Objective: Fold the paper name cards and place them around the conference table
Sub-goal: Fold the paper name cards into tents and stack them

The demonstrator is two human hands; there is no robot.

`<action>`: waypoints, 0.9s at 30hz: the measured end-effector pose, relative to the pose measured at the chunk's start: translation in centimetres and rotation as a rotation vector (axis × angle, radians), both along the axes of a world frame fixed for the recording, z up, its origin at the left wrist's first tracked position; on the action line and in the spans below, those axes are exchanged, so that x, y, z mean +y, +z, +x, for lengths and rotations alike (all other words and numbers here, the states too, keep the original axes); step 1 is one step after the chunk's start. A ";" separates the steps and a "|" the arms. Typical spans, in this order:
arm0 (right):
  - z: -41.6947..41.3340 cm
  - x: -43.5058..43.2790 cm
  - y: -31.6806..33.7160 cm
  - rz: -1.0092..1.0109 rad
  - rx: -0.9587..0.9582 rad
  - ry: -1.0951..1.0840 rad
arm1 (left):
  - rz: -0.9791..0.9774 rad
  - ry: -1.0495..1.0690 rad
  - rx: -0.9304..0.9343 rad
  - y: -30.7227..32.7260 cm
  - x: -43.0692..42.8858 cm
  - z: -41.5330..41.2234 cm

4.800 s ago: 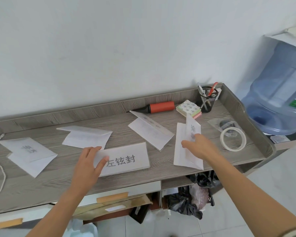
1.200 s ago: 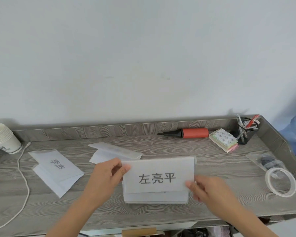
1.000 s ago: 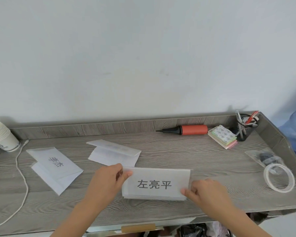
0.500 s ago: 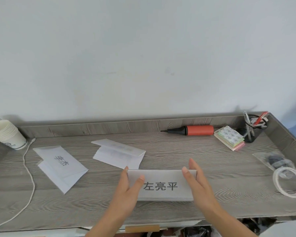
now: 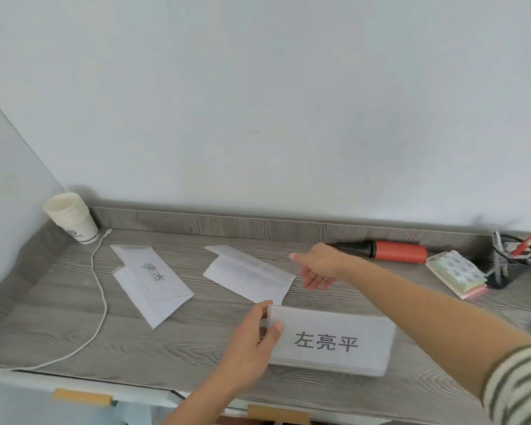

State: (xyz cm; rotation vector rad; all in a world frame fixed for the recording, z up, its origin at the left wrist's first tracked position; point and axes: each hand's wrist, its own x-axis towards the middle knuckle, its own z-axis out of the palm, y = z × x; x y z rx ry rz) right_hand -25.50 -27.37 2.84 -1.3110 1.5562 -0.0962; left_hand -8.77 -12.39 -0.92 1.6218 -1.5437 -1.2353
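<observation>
Step in hand, as judged: gathering the folded cards. The left hand (image 5: 252, 345) pinches the left end of the near card (image 5: 331, 342), which lies printed side up at the front of the desk (image 5: 59, 317) with layered edges beneath it. The right hand (image 5: 318, 266) — fingers loose, holding nothing — reaches just beside the right end of the middle card (image 5: 249, 271). The next move probably calls for pinching that card and stacking it on the near one. Count — three cards told apart, including the left card (image 5: 154, 280); one cup stack (image 5: 71, 217), cable (image 5: 100, 289), pump (image 5: 396, 251), notepad (image 5: 454, 271), pen pot (image 5: 512, 265).
</observation>
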 end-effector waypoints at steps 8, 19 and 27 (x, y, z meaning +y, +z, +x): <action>3.3 -2.5 -4.9 0.349 0.062 -0.074 | -0.024 -0.030 -0.002 -0.6 -0.2 1.0; -1.2 -1.4 -0.7 -0.063 -0.502 -0.571 | 0.046 -0.039 0.121 -0.5 -0.8 2.1; -9.1 8.5 7.9 -0.519 -0.608 -0.420 | 0.050 0.267 0.493 5.1 -4.2 1.9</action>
